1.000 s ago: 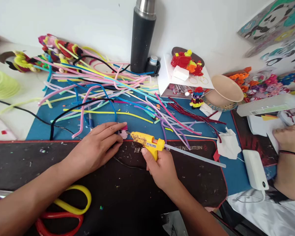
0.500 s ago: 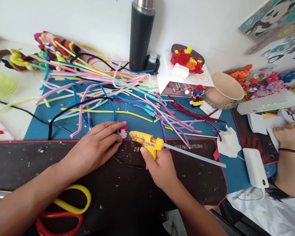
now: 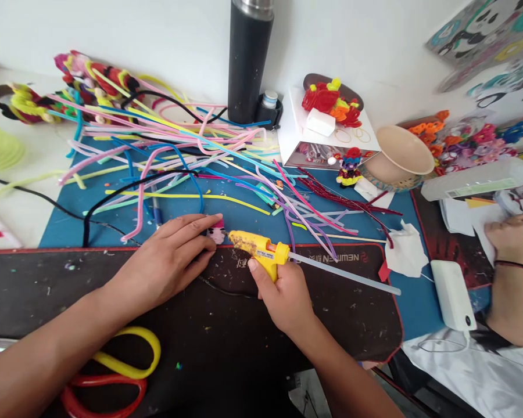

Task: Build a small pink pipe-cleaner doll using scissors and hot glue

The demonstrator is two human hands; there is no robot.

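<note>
My right hand point(image 3: 285, 296) is wrapped round the handle of a yellow glue gun point(image 3: 255, 247), its nozzle pointing left. A long translucent glue stick point(image 3: 344, 273) sticks out of the gun's rear. Just left of the nozzle lies a small pink and white piece point(image 3: 217, 233) with dark marks. My left hand point(image 3: 169, 258) holds that piece at its left side with closed fingers, resting at the dark mat's point(image 3: 226, 331) upper edge. Whether the nozzle touches the piece is hard to tell.
Many coloured pipe cleaners point(image 3: 165, 151) spread behind my hands. Scissors point(image 3: 108, 380) lie under my left forearm. Farther back stand a black bottle point(image 3: 249, 64), a white box point(image 3: 292, 128) and a beige bowl point(image 3: 401, 154). At right, another person's hands point(image 3: 512, 241) are near a white power bank point(image 3: 453, 293).
The view has shifted very slightly. Both hands, the glue gun and the small piece keep nearly the same positions.
</note>
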